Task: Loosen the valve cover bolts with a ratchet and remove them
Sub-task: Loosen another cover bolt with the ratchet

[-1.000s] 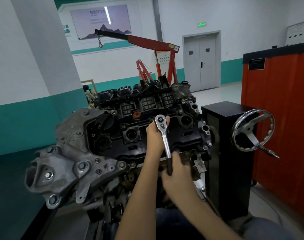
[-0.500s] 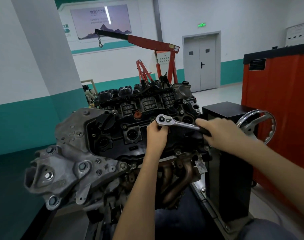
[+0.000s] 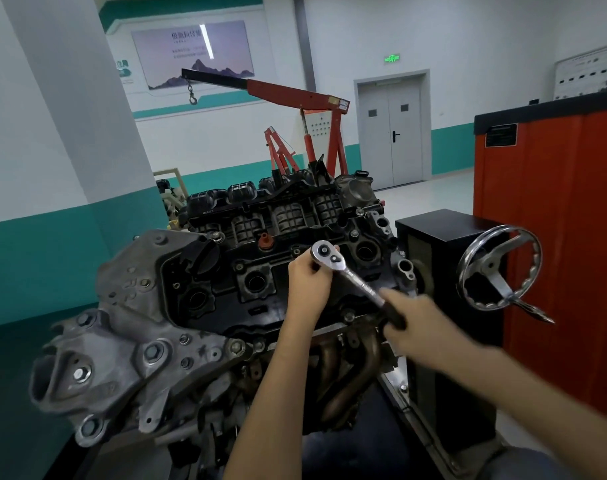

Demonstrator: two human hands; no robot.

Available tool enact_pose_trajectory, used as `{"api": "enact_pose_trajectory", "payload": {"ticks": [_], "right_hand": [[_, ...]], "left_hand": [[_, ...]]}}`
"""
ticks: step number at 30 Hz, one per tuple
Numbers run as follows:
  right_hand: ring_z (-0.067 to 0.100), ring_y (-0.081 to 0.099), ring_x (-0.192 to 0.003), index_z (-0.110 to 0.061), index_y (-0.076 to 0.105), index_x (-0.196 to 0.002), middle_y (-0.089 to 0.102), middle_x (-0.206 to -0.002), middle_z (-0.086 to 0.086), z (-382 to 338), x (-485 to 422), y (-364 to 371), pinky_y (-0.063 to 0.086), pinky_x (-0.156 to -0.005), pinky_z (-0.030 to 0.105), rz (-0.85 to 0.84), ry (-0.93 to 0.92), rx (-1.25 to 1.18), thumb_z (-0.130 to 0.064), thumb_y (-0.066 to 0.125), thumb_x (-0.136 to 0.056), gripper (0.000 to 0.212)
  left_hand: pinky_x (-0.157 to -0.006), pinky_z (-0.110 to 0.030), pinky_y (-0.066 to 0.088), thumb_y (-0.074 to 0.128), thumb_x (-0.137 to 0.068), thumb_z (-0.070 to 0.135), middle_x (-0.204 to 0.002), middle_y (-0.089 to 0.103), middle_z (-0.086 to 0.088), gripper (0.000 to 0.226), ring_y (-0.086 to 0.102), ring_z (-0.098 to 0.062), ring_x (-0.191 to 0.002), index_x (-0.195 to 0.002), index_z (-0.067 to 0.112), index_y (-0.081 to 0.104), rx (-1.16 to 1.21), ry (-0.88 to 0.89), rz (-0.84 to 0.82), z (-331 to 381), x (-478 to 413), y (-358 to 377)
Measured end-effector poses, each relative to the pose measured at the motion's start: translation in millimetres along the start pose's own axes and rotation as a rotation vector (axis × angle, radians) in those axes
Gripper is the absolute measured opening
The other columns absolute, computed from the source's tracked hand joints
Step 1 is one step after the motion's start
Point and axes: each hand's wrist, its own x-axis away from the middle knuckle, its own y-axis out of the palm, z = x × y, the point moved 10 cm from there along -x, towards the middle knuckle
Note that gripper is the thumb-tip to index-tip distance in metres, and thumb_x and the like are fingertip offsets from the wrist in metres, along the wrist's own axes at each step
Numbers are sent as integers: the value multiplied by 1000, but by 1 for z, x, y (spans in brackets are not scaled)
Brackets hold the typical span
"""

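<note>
Left hand (image 3: 307, 277) fingers cup ratchet (image 3: 355, 280) head; right hand (image 3: 411, 318) grips handle.

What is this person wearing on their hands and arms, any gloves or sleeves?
No gloves: the left hand and right hand are bare, and the forearms show no sleeve. No watch or ring is visible, though the right hand is blurred.

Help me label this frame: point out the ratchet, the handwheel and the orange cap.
ratchet (image 3: 359, 283), head view, chrome shaft between its head and handle.
handwheel (image 3: 489, 267), head view, central hub.
orange cap (image 3: 265, 241), head view, its top.
</note>
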Motion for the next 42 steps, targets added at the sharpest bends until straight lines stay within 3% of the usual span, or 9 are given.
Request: {"api": "enact_pose_trajectory", "payload": {"ticks": [3,7,12,18,23,29,33,37,42], "right_hand": [[20,64,-71,-22,56,-109,53,-72,-5,-2,-39,-46,38,-54,19,-80,-134,463,-12,61,-88,23],[24,61,-79,-26,49,-107,61,-82,0,-24,-52,-53,32,-60,27,43,-247,716,-24,56,-91,18],[23,51,-56,-24,38,-91,48,-62,-4,-10,12,18,35,-48,24,130,14,56,-10,61,-84,27],[7,46,-56,-10,48,-117,47,-69,-3,-33,21,86,39,-53,18,197,167,-362,-6,57,-86,32],[25,58,-61,-29,53,-91,56,-69,3,-4,3,9,47,-56,29,-31,9,-36,-1,59,-82,30],[18,50,-71,-26,51,-113,50,-77,-5,-21,-55,-58,36,-64,28,13,-221,703,-24,57,-92,22],[29,61,-72,-21,52,-111,57,-76,3,-2,-8,-15,42,-61,31,125,-22,317,-17,61,-86,27],[7,48,-48,-22,45,-90,50,-59,-1,-14,23,51,37,-47,16,176,120,-212,-4,60,-82,25],[15,53,-60,-14,52,-111,56,-73,9,-21,21,74,38,-50,15,136,179,-357,-3,57,-85,29]], "left_hand": [[-64,-23,38,52,-93,6,-71,58,1,20,48,-10,-69,-83,5,70,-35,-2,12,2,0,-2],[-68,-14,43,54,-95,11,-77,66,7,26,57,-4,-73,-83,26,70,56,-19,75,-4,3,-13],[-55,-16,32,62,-96,18,-51,37,17,48,35,-2,-55,-55,27,40,98,-33,103,-3,8,-5],[-50,-18,24,64,-95,19,-49,22,13,53,23,-4,-48,-60,23,24,23,-48,105,-1,1,-7],[-61,-23,35,60,-96,14,-54,44,14,43,40,-6,-58,-57,28,45,-11,-39,-53,-1,-3,-1],[-63,-16,37,52,-94,7,-73,58,11,39,47,-5,-69,-71,36,66,14,-55,1,-3,-4,-7],[-67,-19,38,53,-98,7,-63,50,16,43,45,-7,-68,-62,30,54,91,-78,33,-9,-2,-3],[-64,-20,32,53,-98,3,-48,31,17,54,29,-2,-57,-55,28,32,121,-85,49,-4,-2,4],[-70,-23,34,54,-99,9,-61,34,12,46,31,-6,-60,-60,25,35,144,-152,53,-7,-3,1]]}}
